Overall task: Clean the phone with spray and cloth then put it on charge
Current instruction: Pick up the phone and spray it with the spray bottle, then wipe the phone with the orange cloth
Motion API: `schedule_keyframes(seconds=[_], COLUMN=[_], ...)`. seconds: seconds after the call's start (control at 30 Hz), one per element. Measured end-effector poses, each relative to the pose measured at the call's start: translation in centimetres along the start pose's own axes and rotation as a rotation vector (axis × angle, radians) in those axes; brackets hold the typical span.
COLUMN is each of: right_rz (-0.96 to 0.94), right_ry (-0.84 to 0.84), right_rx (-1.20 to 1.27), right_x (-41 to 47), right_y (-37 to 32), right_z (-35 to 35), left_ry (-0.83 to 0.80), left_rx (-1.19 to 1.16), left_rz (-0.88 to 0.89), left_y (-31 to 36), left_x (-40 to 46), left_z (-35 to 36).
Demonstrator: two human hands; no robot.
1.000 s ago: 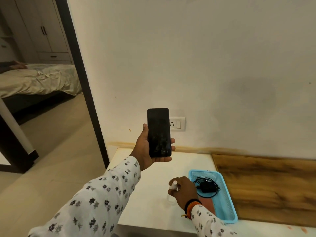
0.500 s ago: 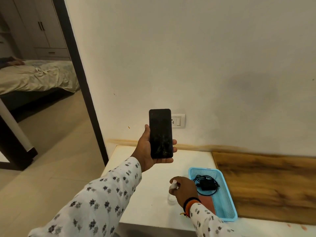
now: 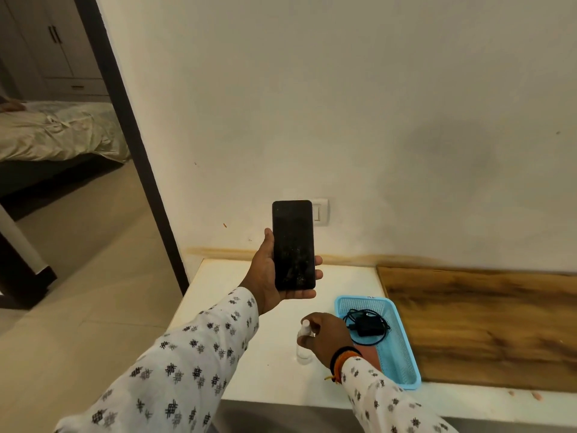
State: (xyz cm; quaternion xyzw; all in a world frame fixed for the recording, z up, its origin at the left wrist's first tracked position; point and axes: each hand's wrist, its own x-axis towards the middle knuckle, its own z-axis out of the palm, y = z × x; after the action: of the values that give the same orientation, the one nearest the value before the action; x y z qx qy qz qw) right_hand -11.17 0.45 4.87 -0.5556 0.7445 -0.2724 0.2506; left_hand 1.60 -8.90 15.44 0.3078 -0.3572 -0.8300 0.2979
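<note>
Right now the left hand point(image 3: 268, 273) holds the phone point(image 3: 293, 245) upright above the far part of the white table point(image 3: 249, 307), its thumb along the phone's left edge and its fingertips point(image 3: 318, 261) curled round the right edge. The phone's dark screen faces the person and is smeared with pale specks, thickest in its lower half. Behind the phone's top right corner a white wall socket point(image 3: 321, 211) shows, partly covered by it.

Below the phone and nearer the person, the right hand point(image 3: 327, 340) is closed round a small clear spray bottle point(image 3: 304, 342) that stands on the table, the white nozzle poking out above the fingers and the clear base showing beneath them. A black and orange band point(image 3: 342, 357) sits on that wrist. Both arms wear white sleeves point(image 3: 187, 354) with a dark printed motif.

Just to the right of the spray bottle lies a light blue basket point(image 3: 396, 348), touching the table top. Inside it, toward the end farther from the person, a black charger point(image 3: 368, 326) rests with its cable looped around it. A reddish cloth point(image 3: 370, 354) lies in the nearer end, partly hidden behind the right wrist.

Right of the basket a brown wooden board point(image 3: 484, 323) lies along the foot of the wall. Left of the phone, well apart from it, a dark door frame point(image 3: 134, 135) opens onto a room with a bed point(image 3: 59, 132) and 1 wardrobe point(image 3: 53, 39).
</note>
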Motion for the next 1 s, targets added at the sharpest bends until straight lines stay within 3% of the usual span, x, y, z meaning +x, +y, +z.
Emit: schedule_keyframes(seconds=[0.67, 1.0], right_rz=[0.041, 0.086], right_ry=[-0.015, 0.075], right_rx=[0.077, -0.095], right_x=[0.2, -1.0], right_y=[1.3, 5.1], right_z=[-1.9, -5.7], left_ry=[0.002, -0.047], left_rx=[-0.008, -0.035], left_rz=[-0.056, -0.155], left_y=[-4.0, -8.0], left_x=[1.5, 3.6], left_z=[1.2, 3.7])
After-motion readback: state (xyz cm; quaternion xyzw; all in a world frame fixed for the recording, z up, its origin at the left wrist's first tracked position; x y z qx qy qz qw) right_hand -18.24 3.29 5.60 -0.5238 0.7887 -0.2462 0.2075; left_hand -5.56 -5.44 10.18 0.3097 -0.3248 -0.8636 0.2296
